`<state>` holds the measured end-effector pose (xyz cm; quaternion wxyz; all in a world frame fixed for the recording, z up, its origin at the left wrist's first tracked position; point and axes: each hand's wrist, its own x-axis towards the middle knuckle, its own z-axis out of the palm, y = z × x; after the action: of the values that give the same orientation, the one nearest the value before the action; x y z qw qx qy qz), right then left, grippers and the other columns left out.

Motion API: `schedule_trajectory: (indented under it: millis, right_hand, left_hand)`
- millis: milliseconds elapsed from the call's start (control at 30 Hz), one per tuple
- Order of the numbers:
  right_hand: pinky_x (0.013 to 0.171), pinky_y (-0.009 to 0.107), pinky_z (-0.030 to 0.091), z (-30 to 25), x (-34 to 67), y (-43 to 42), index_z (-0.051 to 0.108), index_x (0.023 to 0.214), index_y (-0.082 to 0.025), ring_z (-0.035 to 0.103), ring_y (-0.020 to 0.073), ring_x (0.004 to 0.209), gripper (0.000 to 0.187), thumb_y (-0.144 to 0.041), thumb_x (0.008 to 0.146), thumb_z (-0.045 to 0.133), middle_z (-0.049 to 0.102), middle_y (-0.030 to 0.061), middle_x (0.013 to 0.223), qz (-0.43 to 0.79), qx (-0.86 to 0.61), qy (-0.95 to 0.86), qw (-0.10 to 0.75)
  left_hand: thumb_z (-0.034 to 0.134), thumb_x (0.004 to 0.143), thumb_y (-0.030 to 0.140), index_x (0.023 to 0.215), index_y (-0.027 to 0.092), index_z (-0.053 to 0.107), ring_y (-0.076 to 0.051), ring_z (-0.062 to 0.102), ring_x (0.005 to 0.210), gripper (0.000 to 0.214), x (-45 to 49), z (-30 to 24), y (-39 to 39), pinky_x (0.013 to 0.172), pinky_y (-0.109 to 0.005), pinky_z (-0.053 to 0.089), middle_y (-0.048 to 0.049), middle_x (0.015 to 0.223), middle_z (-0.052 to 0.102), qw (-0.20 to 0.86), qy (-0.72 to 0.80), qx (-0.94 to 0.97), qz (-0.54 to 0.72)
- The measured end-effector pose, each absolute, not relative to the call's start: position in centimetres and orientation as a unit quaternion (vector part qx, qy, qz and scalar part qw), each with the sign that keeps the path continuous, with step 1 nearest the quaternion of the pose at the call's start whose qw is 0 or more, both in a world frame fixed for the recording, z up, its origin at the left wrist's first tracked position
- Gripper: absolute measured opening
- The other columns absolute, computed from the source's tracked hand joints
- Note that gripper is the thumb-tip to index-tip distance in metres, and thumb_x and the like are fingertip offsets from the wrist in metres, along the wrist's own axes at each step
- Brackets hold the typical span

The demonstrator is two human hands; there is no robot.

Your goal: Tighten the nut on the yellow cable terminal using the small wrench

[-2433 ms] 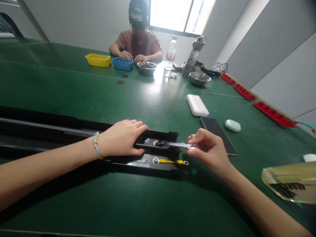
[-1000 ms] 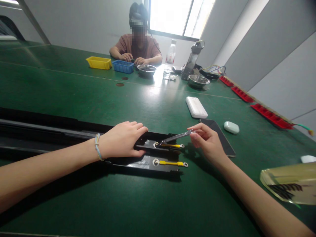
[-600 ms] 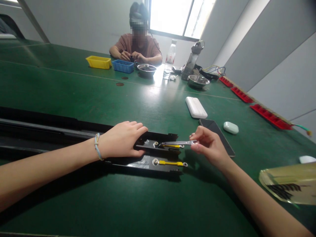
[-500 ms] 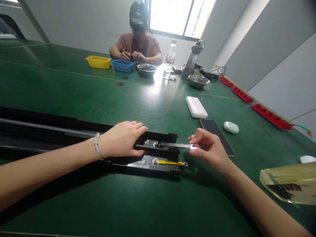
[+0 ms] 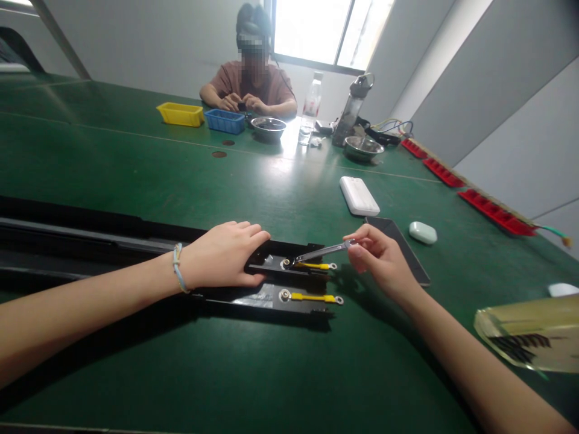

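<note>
Steel wrench, tight right fingers (left fingers flat)

Surface: the wide matte surface is dark green.
Rail: the long plastic rail is glossy black.
Links: the short sleeved wire links are bright yellow with silver ring ends.
Spanner: the slim metal spanner is plain silver.
Bracelet: the thin cord bracelet is pale blue and white.
Power bank: the flat rectangular power bank is white.
Case: the oval earbud case is white.
Phone: the slab phone is black.
Bins: the small plastic bin is yellow; the neighbouring ribbed bin is blue.
Strips: the ridged edge strips are red.
</note>
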<state>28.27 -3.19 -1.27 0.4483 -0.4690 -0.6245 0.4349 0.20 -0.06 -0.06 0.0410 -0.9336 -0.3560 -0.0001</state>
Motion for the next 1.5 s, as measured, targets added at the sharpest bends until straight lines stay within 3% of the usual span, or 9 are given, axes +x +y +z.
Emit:
schedule_trajectory:
  millis: [200, 367, 633, 867, 1233, 1500]
  right_hand:
    - [0.042, 0.02, 0.03, -2.0, 28.6, -2.7, 0.055, 0.081, -0.019, 0.04, 0.0071, 0.041, 0.025, -0.041, 0.075, 0.068, 0.046, -0.0085, 0.047, 0.451, -0.459, -0.617, 0.453]
    - [0.04, 0.02, 0.03, -1.1, 28.4, -3.4, 0.054, 0.072, -0.019, 0.041, 0.0069, 0.042, 0.03, -0.042, 0.068, 0.073, 0.049, -0.0061, 0.052, 0.44, -0.456, -0.63, 0.449]
    - [0.051, 0.024, 0.042, -0.2, 26.9, -5.2, 0.053, 0.063, -0.02, 0.049, 0.0111, 0.054, 0.033, -0.043, 0.064, 0.077, 0.054, -0.0014, 0.062, 0.357, -0.444, -0.688, 0.449]
    - [0.048, 0.025, 0.042, 0.3, 26.5, -5.4, 0.052, 0.063, -0.021, 0.048, 0.0117, 0.051, 0.036, -0.047, 0.064, 0.076, 0.05, -0.0022, 0.056, 0.337, -0.46, -0.691, 0.444]
    - [0.04, 0.02, 0.031, -1.2, 27.9, -3.3, 0.055, 0.079, -0.019, 0.042, 0.0074, 0.04, 0.029, -0.043, 0.072, 0.07, 0.047, -0.0074, 0.048, 0.422, -0.478, -0.622, 0.454]
    - [0.041, 0.021, 0.034, -0.6, 27.8, -3.9, 0.053, 0.067, -0.02, 0.043, 0.0082, 0.044, 0.035, -0.045, 0.062, 0.077, 0.051, -0.0045, 0.054, 0.406, -0.469, -0.646, 0.445]
  left_hand:
    - [0.055, 0.076, 0.05, 0.113, 0.014, 0.053, -0.025, 0.059, 0.086, 0.052, 0.3, 0.0, -0.1, 0.078, -0.038, 0.048, -0.0089, 0.099, 0.062, 0.041, -0.355, -0.934, 0.0]
    - [0.056, 0.075, 0.05, 0.112, 0.014, 0.053, -0.025, 0.059, 0.085, 0.052, 0.4, 0.0, -0.2, 0.078, -0.037, 0.048, -0.0086, 0.098, 0.062, 0.045, -0.357, -0.933, 0.0]
    - [0.055, 0.075, 0.051, 0.113, 0.015, 0.053, -0.024, 0.059, 0.086, 0.052, 0.2, 0.0, -0.2, 0.078, -0.036, 0.047, -0.0091, 0.101, 0.062, 0.038, -0.358, -0.933, 0.0]
    - [0.055, 0.075, 0.05, 0.112, 0.017, 0.053, -0.023, 0.059, 0.086, 0.05, 0.2, 0.0, -0.2, 0.078, -0.036, 0.047, -0.0084, 0.1, 0.062, 0.037, -0.361, -0.932, 0.0]
    - [0.054, 0.075, 0.051, 0.113, 0.015, 0.053, -0.025, 0.059, 0.088, 0.052, 0.1, 0.0, -0.1, 0.078, -0.037, 0.047, -0.0103, 0.102, 0.062, 0.039, -0.357, -0.933, 0.002]
    - [0.054, 0.075, 0.052, 0.113, 0.015, 0.053, -0.025, 0.059, 0.087, 0.052, 0.2, -0.1, -0.2, 0.078, -0.037, 0.048, -0.0096, 0.102, 0.062, 0.043, -0.36, -0.932, 0.001]
